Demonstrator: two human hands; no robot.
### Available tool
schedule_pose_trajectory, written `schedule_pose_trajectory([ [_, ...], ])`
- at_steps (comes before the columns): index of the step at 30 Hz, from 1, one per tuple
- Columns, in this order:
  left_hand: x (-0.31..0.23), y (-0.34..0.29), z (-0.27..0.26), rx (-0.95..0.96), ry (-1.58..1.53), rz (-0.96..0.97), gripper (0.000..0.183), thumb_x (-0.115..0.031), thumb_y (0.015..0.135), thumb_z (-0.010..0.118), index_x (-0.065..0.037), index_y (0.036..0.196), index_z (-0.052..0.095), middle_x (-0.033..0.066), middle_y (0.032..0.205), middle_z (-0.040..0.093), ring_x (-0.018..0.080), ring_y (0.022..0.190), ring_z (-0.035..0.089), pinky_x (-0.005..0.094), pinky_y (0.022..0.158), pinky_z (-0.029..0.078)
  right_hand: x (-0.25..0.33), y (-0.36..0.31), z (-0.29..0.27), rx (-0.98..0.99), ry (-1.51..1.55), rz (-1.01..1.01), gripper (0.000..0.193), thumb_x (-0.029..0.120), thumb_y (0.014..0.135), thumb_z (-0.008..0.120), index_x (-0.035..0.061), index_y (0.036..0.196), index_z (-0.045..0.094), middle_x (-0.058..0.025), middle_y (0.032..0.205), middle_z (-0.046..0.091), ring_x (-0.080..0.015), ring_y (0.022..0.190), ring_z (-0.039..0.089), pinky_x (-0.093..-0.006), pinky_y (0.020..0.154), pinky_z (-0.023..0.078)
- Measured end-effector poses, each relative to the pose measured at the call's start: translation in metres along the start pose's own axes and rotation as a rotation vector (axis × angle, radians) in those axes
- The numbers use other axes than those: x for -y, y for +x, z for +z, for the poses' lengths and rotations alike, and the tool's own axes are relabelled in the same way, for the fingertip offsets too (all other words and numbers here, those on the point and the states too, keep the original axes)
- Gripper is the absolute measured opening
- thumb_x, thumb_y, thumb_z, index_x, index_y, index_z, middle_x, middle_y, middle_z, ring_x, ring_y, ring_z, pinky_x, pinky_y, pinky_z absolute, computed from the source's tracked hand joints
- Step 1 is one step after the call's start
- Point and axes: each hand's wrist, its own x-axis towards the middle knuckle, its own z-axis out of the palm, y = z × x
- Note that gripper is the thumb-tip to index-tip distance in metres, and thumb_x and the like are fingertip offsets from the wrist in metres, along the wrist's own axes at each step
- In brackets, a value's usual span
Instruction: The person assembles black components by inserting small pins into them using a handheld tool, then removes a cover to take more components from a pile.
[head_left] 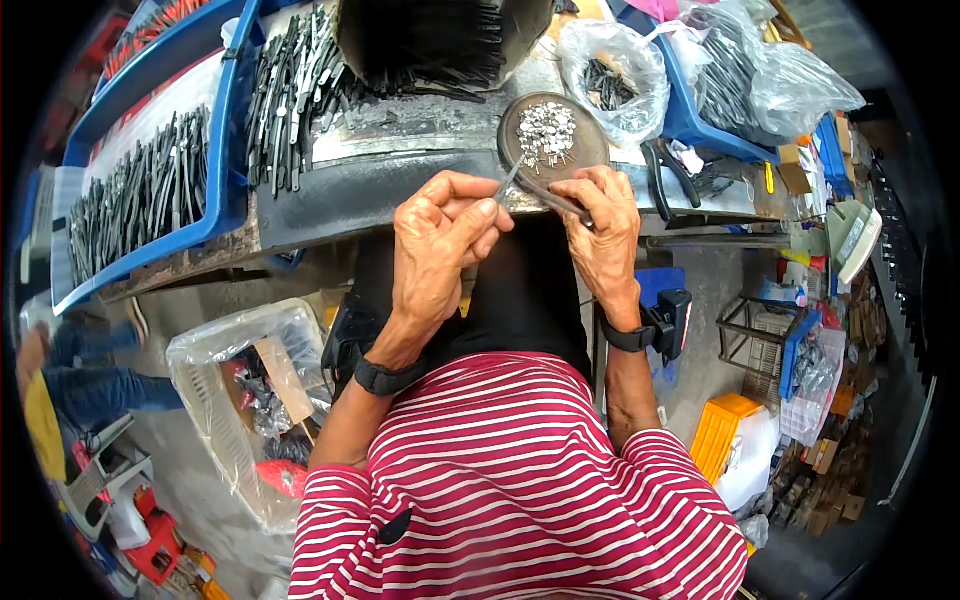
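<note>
My left hand pinches a thin grey strip between thumb and fingers. A dark narrow strip is in my right hand, its inner end close to the left hand's piece. Whether the two pieces touch I cannot tell. Just beyond both hands, a round brown dish sits at the bench edge. Small shiny rivet-like metal parts are heaped in it. Both hands are held in front of the bench edge, above my lap.
Blue trays of dark strips stand at left. A box of black strips is at the back. Pliers lie right of the dish, near a plastic bag. A plastic-lined basket is on the floor, near another person's legs.
</note>
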Motion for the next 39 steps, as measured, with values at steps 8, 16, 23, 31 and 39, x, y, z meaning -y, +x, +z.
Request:
schedule_pose_trajectory([
  [8, 0.000, 0.000, 0.000, 0.017, -0.147, -0.048, 0.014, -0.001, 0.081, 0.053, 0.003, 0.094, 0.052, 0.0077, 0.076, 0.056, 0.0045, 0.055, 0.044, 0.0131, 0.043, 0.030, 0.017, 0.005, 0.003, -0.060, 0.201, 0.078, 0.010, 0.000, 0.068, 0.063, 0.0025, 0.077, 0.059, -0.0061, 0.072, 0.056, -0.0199, 0.068, 0.053, -0.0294, 0.060, 0.041],
  [16, -0.002, 0.000, 0.004, -0.014, -0.133, -0.044, 0.013, -0.002, 0.081, 0.054, 0.002, 0.094, 0.053, 0.0077, 0.074, 0.056, 0.0057, 0.052, 0.044, 0.0141, 0.042, 0.029, 0.043, 0.005, 0.009, -0.095, 0.792, 0.423, 0.009, -0.001, 0.072, 0.064, 0.0004, 0.080, 0.062, -0.0002, 0.071, 0.058, -0.0030, 0.060, 0.047, -0.0172, 0.052, 0.037],
  [23, -0.005, -0.001, 0.003, -0.047, -0.092, -0.015, 0.012, -0.001, 0.081, 0.053, 0.003, 0.092, 0.054, 0.0049, 0.073, 0.054, 0.0045, 0.055, 0.044, 0.0140, 0.046, 0.033, 0.035, 0.009, 0.009, -0.178, 0.544, 0.359, 0.009, 0.001, 0.074, 0.063, 0.0010, 0.083, 0.061, -0.0001, 0.072, 0.059, -0.0043, 0.062, 0.050, -0.0177, 0.055, 0.039],
  [31, 0.000, 0.002, 0.006, -0.054, 0.048, 0.077, 0.012, 0.001, 0.080, 0.052, 0.004, 0.091, 0.054, 0.0019, 0.070, 0.051, 0.0039, 0.055, 0.043, 0.0160, 0.048, 0.033, 0.011, 0.014, 0.012, -0.217, 0.321, 0.295, 0.009, 0.001, 0.076, 0.057, -0.0016, 0.085, 0.059, -0.0115, 0.073, 0.059, -0.0194, 0.066, 0.058, -0.0281, 0.059, 0.044],
  [39, -0.001, -0.001, 0.008, -0.069, 0.008, 0.086, 0.011, 0.001, 0.080, 0.052, 0.004, 0.090, 0.055, 0.0004, 0.066, 0.050, 0.0039, 0.055, 0.043, 0.0166, 0.048, 0.035, 0.058, 0.011, 0.017, -0.022, 0.636, 0.467, 0.012, 0.010, 0.080, 0.059, -0.0016, 0.079, 0.055, -0.0012, 0.064, 0.051, -0.0059, 0.057, 0.042, -0.0216, 0.050, 0.036],
])
